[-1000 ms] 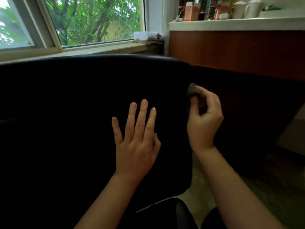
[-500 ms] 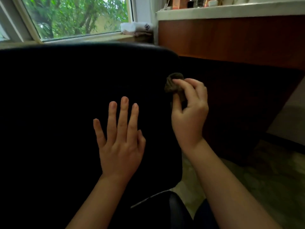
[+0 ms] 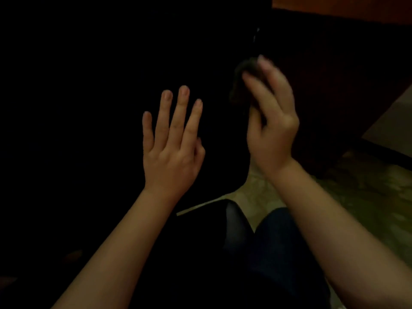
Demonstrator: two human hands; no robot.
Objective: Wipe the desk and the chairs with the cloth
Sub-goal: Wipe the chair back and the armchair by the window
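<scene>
Head view, very dim.

- Chair (image 3: pixel 100 63): the black back fills the left and centre of the frame. A glossy bit of its seat shows below.
- Left hand (image 3: pixel 171 148): flat against the chair back, fingers straight and slightly spread, holding nothing. It looks like bracing.
- Right hand (image 3: pixel 272 121): at the back's right edge, fingers curled round a dark wad of cloth (image 3: pixel 243 85). It is blurred, so probably mid-stroke.
- Table (image 3: pixel 334 5): only a strip of reddish wood front shows, up and to the right of the chair.
- Floor (image 3: pixel 334 186): pale and patterned, below and to the right of the chair.

Progress, as a judgement: the chair back's edge is being wiped. No clean or dirty patches can be read on the black surface. The table and any other chairs may be left to do.

Hard to see: the tabletop is cut off. The cloth merges with the dark, so I cannot tell whether it touches the chair. The chair's top edge is lost in shadow.
</scene>
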